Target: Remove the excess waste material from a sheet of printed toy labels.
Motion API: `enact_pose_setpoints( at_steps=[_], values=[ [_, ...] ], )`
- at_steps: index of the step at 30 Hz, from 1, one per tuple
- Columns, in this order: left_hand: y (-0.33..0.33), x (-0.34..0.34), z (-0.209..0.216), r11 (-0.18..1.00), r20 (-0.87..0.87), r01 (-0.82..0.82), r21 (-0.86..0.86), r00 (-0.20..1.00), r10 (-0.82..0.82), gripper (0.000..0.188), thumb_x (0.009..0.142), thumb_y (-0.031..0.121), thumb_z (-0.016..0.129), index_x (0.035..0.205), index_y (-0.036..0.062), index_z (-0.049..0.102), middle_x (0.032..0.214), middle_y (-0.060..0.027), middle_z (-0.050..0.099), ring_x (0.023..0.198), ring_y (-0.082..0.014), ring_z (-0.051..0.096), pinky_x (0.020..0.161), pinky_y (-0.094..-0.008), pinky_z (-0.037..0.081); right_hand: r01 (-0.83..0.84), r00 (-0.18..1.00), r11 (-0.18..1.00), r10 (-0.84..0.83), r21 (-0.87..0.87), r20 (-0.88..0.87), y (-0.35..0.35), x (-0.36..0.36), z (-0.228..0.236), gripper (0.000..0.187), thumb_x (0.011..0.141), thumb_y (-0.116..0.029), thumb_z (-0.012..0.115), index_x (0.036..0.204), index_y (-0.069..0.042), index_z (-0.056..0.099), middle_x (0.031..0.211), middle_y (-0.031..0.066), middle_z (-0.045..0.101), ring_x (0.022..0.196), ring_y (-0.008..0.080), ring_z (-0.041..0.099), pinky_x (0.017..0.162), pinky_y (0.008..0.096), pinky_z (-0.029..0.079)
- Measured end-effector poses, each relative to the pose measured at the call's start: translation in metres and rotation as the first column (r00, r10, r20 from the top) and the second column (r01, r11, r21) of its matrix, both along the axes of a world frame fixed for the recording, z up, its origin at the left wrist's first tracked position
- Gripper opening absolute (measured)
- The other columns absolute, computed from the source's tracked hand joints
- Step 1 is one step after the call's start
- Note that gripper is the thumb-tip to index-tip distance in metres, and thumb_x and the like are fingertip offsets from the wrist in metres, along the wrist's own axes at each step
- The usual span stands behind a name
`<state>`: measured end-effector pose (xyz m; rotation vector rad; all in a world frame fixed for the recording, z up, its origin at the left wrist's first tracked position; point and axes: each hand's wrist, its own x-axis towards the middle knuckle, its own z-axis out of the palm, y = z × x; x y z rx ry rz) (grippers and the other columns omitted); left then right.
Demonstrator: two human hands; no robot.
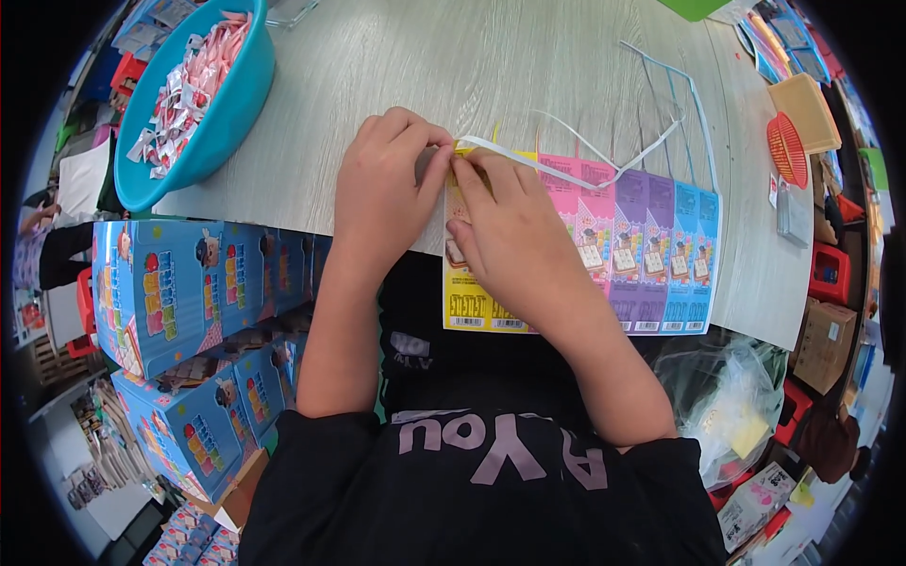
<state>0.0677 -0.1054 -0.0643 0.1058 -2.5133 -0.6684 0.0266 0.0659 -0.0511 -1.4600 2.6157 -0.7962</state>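
A flat sheet of printed cards [628, 255], banded yellow, pink, purple and blue, lies at the table's front edge and overhangs it. My left hand [392, 170] pinches at its far left yellow corner, thumb and fingertips together. Exactly what sits between those fingertips is partly hidden. Over the yellow and pink bands, my right hand [510, 217] rests with bent fingers near the same corner, the thumb apart from them. A narrow white strip [557, 173] runs from that corner and curls loosely above the sheet. More thin strips [700, 104] stick up along the far edge.
A teal basin [255, 75] of small pink-and-white packets stands at the far left. Blue printed boxes [179, 283] are stacked below it. An orange basket [786, 149] and a clear container [793, 222] sit at the right. A clear plastic bag [727, 406] hangs below the table edge.
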Motion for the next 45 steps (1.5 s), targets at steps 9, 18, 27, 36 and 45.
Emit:
enact_pose_setpoints(
  at_steps=[9,18,27,36,45],
  values=[
    [0.005,0.002,0.002,0.999,-0.018,0.002,-0.049,1.0,-0.003,0.007,0.087,0.01,0.073,0.09,0.0062,0.069,0.092,-0.0081,0.063,0.085,-0.0296,0.062,0.075,-0.0408,0.05,-0.029,0.999,0.997,0.028,-0.068,-0.022,0.001,-0.002,-0.003,0.052,0.088,-0.015,0.068,0.134,0.007,0.056,0.135,0.0207,0.055,0.125,0.0371,0.053,0.109,0.0434,0.044],
    [0.023,0.012,0.013,0.999,-0.001,-0.034,0.032,0.999,0.034,0.007,0.088,0.006,0.07,0.093,0.0016,0.067,0.093,-0.0112,0.065,0.087,-0.0314,0.064,0.077,-0.04,0.051,-0.007,1.0,0.995,0.005,-0.102,-0.02,-0.001,-0.003,-0.011,0.046,0.089,-0.016,0.068,0.129,0.005,0.058,0.13,0.0221,0.058,0.12,0.0394,0.057,0.103,0.0465,0.047],
    [0.031,0.016,0.008,0.974,-0.052,0.003,0.227,0.999,0.009,0.008,0.088,0.004,0.07,0.094,0.0018,0.067,0.094,-0.0116,0.067,0.09,-0.0336,0.064,0.079,-0.0416,0.051,0.063,0.986,0.968,-0.022,-0.244,0.167,0.004,-0.006,-0.005,0.05,0.086,-0.007,0.072,0.129,0.008,0.052,0.13,0.0262,0.054,0.118,0.0439,0.055,0.101,0.0457,0.048],
    [0.031,0.013,0.01,0.991,-0.135,0.042,0.126,0.991,-0.024,0.017,0.088,0.004,0.07,0.105,0.0061,0.072,0.094,-0.0081,0.074,0.09,-0.0299,0.067,0.082,-0.0408,0.052,0.045,0.989,0.951,0.0,-0.307,0.145,0.002,-0.017,-0.01,0.039,0.09,-0.006,0.068,0.126,0.004,0.055,0.124,0.0223,0.055,0.113,0.0409,0.059,0.095,0.0445,0.051],
    [0.027,0.017,0.008,0.841,0.061,-0.035,0.539,0.998,0.003,0.024,0.091,0.004,0.068,0.114,0.0071,0.072,0.089,-0.0101,0.073,0.087,-0.0272,0.068,0.083,-0.0406,0.053,0.094,0.979,0.949,-0.033,-0.3,0.201,0.008,-0.023,-0.002,0.022,0.09,-0.007,0.067,0.108,0.004,0.061,0.114,0.02,0.061,0.106,0.0395,0.062,0.089,0.0435,0.051]
  ],
)
